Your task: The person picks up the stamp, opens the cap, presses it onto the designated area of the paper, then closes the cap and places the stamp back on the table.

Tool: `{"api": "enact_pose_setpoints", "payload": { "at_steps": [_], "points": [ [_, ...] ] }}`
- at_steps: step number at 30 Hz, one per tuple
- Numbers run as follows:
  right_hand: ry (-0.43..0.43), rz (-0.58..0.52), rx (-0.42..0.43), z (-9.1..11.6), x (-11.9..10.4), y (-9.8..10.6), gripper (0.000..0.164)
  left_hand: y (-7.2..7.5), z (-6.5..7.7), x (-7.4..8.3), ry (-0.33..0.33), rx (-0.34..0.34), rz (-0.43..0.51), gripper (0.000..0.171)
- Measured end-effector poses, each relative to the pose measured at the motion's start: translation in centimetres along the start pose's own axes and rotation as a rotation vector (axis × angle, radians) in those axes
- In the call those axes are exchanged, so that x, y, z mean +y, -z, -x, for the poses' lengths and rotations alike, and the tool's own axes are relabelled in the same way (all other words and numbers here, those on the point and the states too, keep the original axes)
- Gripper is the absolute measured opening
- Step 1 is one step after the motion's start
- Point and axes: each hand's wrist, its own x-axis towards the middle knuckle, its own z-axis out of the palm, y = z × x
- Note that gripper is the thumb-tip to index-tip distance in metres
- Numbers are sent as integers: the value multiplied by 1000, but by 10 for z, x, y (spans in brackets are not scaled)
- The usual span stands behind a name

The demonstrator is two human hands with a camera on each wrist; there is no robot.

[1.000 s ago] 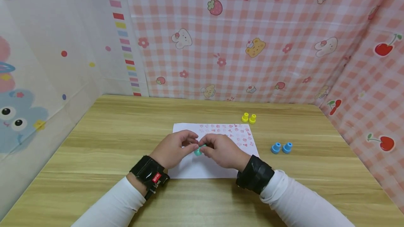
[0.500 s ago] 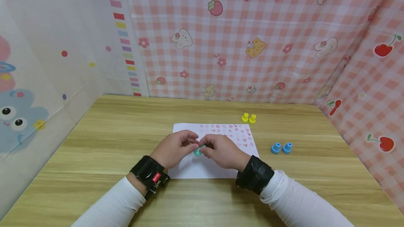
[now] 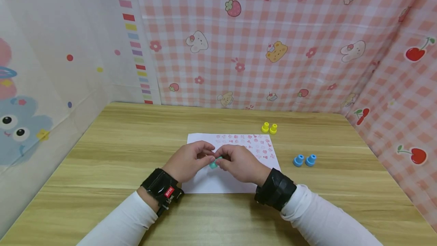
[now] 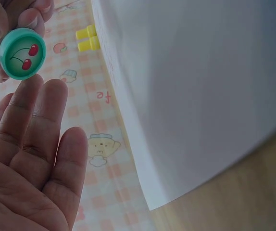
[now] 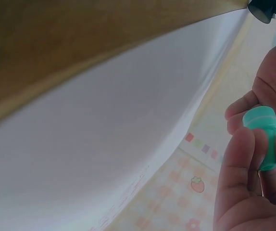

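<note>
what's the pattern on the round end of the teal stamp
Two red cherries on the stamp; left wrist view shows it best.

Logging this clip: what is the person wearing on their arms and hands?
The left hand and right hand are ungloved. The left sleeve and right sleeve are white and long, the right bunched at the cuff. A black left wristband carries a red tag with pale lettering; the black right wristband shows none.
</note>
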Motion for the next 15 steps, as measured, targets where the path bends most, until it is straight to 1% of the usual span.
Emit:
{"api": "enact_pose_setpoints", "payload": {
  "at_steps": [8, 15],
  "points": [
    [23, 15, 29, 0, -2, -1, 4, -1, 0, 1, -2, -13, 11, 21],
    [12, -7, 62, -1, -3, 0, 8, -1, 0, 1, 2, -25, 20, 23]
  ]
}}
